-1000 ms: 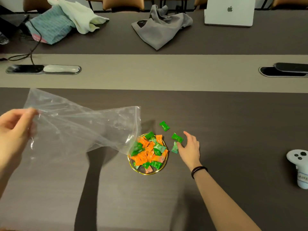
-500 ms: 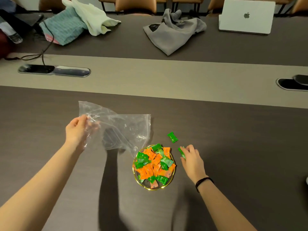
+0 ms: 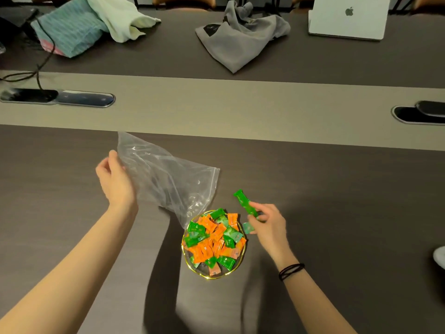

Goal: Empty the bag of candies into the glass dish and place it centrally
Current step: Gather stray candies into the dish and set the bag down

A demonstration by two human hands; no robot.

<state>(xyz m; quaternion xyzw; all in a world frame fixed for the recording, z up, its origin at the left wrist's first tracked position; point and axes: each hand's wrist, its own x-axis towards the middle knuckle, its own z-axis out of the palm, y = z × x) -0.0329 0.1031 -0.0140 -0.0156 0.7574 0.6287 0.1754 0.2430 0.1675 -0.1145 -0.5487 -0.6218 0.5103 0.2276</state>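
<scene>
A small gold-rimmed glass dish (image 3: 192, 265) sits on the dark table, heaped with orange and green wrapped candies (image 3: 212, 239). The clear zip bag (image 3: 166, 174) lies flat and empty just left and behind the dish, its mouth corner touching the dish rim. My left hand (image 3: 115, 182) rests on the bag's left edge, fingers loosely curled against it. My right hand (image 3: 267, 225), just right of the dish, pinches green candies (image 3: 243, 201); a pale green one (image 3: 248, 228) shows under its fingers.
A beige strip (image 3: 240, 109) with cable ports crosses the table beyond the bag. Farther back lie folded cloths (image 3: 79, 27), a grey cloth (image 3: 240, 39) and a white laptop (image 3: 346, 18). A white controller (image 3: 439, 256) peeks in at the right edge.
The bag came down from the air and now lies flat on the table. My right hand picked up the loose green candies that lay beside the dish.
</scene>
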